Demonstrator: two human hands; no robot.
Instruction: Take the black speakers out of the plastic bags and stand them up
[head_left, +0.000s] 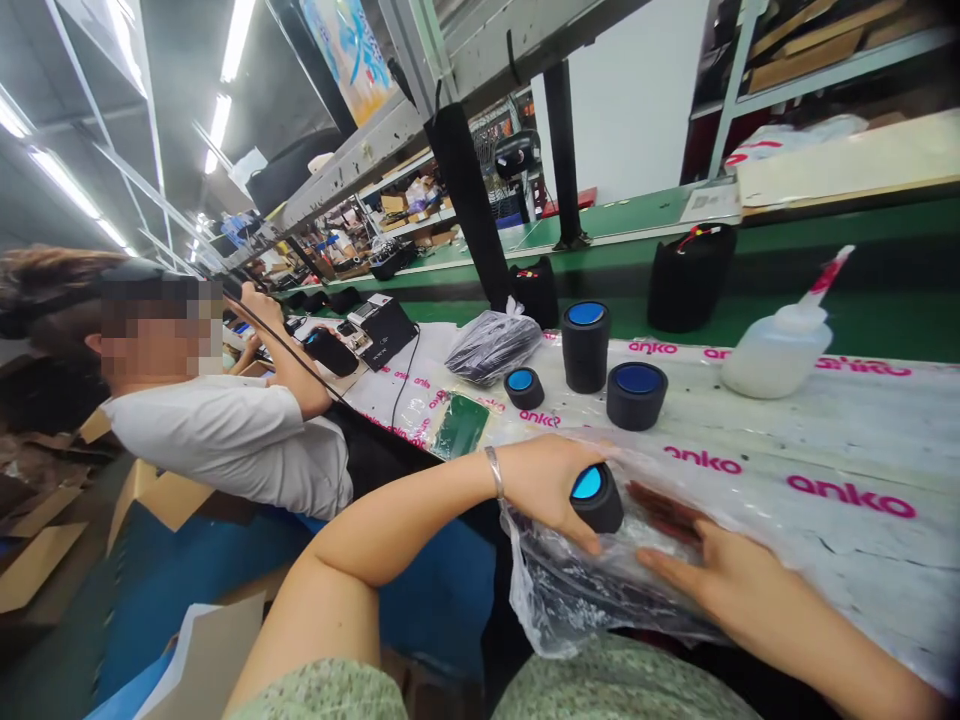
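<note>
Speaker shell point(596, 497), near edge of the table point(862, 440): our left hand point(551, 485) wraps it, fingers clamped on its stiff, light sides; right hand point(701, 565), fingers together, flattens the slippery plastic bag point(570, 590).

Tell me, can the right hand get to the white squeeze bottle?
Probably yes. The right hand is tucked inside the clear plastic bag, but once pulled out, only bare table lies before the squeeze bottle.

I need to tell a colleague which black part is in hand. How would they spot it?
On the anko-printed table cover, find the clear plastic bag at the near edge. The left hand holds a black cap there; unlike three blue-topped neighbours standing farther back, it is tilted.
</note>
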